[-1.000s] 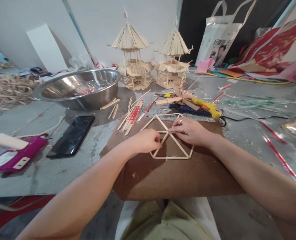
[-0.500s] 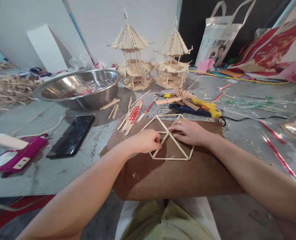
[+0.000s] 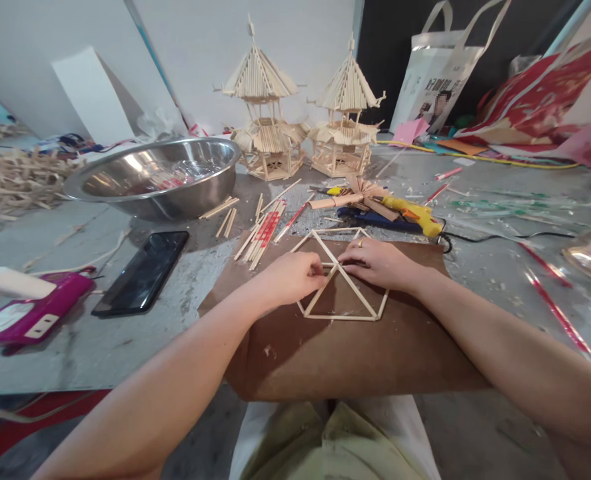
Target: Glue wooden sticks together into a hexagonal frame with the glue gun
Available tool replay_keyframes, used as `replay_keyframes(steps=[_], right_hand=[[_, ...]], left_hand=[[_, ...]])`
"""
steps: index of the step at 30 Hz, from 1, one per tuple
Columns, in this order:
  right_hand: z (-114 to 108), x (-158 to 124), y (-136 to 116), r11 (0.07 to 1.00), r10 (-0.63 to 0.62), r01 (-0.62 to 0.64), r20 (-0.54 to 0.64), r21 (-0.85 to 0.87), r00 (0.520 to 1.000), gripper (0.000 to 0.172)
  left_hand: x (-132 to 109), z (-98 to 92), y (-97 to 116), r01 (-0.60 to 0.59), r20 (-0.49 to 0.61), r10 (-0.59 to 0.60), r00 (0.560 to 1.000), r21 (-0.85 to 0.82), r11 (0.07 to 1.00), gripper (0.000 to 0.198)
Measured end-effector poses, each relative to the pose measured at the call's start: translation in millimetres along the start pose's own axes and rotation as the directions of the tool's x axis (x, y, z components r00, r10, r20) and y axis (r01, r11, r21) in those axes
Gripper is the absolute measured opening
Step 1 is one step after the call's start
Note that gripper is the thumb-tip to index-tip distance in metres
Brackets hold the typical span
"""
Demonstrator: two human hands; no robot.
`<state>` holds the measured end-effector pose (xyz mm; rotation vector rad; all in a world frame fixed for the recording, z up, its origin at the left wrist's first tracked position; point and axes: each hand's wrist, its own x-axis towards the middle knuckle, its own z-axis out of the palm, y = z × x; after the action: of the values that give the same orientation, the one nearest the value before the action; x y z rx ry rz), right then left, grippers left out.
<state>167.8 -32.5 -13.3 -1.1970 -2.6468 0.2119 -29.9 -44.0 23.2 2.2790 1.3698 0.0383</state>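
A hexagonal frame of thin wooden sticks (image 3: pixel 342 318), with spokes meeting at its middle, lies on a brown sheet (image 3: pixel 320 363). My left hand (image 3: pixel 299 275) rests over the frame's left side, fingers curled and closed on a stick just left of the hub. From the right, my right hand (image 3: pixel 378 263), with a ring on one finger, pinches the frame close to the hub. The fingers of both hands cover parts of the spokes. Behind the left hand, loose wooden sticks with red paper bands (image 3: pixel 264 237) lie partly on the sheet.
A black phone (image 3: pixel 142 272) and a purple power strip (image 3: pixel 40 310) lie left. Behind them stands a steel basin (image 3: pixel 185 193). Two stick pagodas (image 3: pixel 266 143) stand at the back. A yellow glue gun (image 3: pixel 415 215) with its cord lies behind my right hand.
My left hand has shifted slightly up and right, toward the hub, its fingers nearer the central joint. My right hand and the frame have stayed almost in place.
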Motion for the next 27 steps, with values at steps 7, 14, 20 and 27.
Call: replay_keyframes(steps=[7,14,20,27], right_hand=[[0.4,0.4,-1.2,1.000,0.004,-0.003,0.015,-0.008,1.000,0.027],[-0.9,0.7,-3.6,1.000,0.019,-0.019,0.011,0.003,1.000,0.025],[-1.3,0.6,-4.2,0.999,0.032,-0.032,0.026,0.005,0.999,0.026],[-0.5,1.8,-4.4,0.999,0.041,-0.042,0.041,0.023,0.998,0.026]], left_hand=[[4.0,11.4,4.5,-0.081,-0.101,0.074,0.992,-0.069,0.994,0.023],[6.1,11.7,5.3,-0.078,-0.081,0.071,0.994,-0.086,0.993,0.026],[6.6,11.0,5.3,-0.086,-0.068,0.081,0.994,-0.064,0.994,0.025],[6.8,9.2,6.8,-0.075,-0.050,0.073,0.996,-0.048,0.996,0.025]])
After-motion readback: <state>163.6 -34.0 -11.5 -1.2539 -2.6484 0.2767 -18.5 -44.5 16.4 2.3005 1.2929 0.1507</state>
